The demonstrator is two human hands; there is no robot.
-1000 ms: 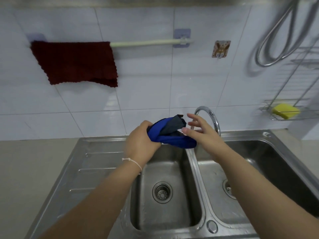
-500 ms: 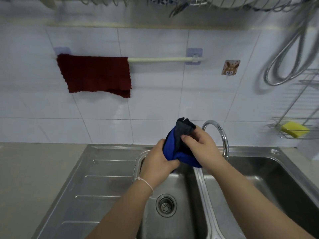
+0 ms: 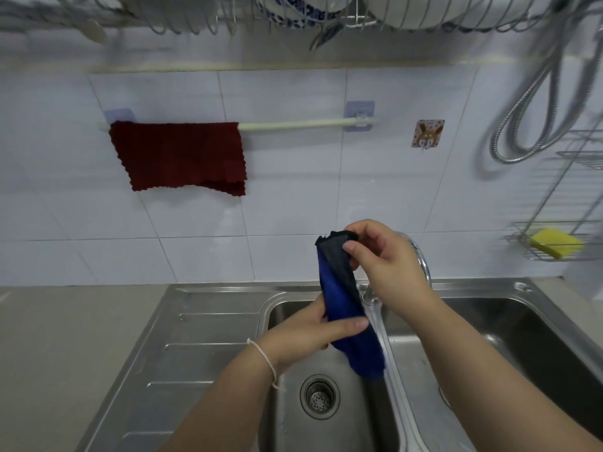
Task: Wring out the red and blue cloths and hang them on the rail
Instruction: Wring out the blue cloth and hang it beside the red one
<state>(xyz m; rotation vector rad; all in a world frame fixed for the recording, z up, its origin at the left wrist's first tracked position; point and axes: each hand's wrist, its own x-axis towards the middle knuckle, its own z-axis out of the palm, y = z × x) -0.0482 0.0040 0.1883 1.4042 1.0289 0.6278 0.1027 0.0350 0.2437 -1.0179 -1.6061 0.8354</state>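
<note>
The blue cloth (image 3: 342, 305), dark grey on one side, hangs lengthwise over the double sink (image 3: 208, 321). My right hand (image 3: 381, 256) pinches its top corner, and my left hand (image 3: 313, 334) grips it lower down with the thumb across the front. The cloth's bottom end dangles free above the left basin. The red cloth (image 3: 179, 154) hangs draped over the left part of the white rail (image 3: 293, 124) on the tiled wall. The rail's right part is bare.
The curved tap (image 3: 422, 262) stands right behind my right hand. A dish rack (image 3: 293, 14) with plates hangs overhead. At right are a coiled metal hose (image 3: 522, 125) and a wire shelf holding a yellow sponge (image 3: 556, 242). The drainboard lies left of the basins.
The bunched blue cloth has been drawn out lengthwise: my right hand lifted its top end while my left slid lower. The view tilted up, showing the dish rack.
</note>
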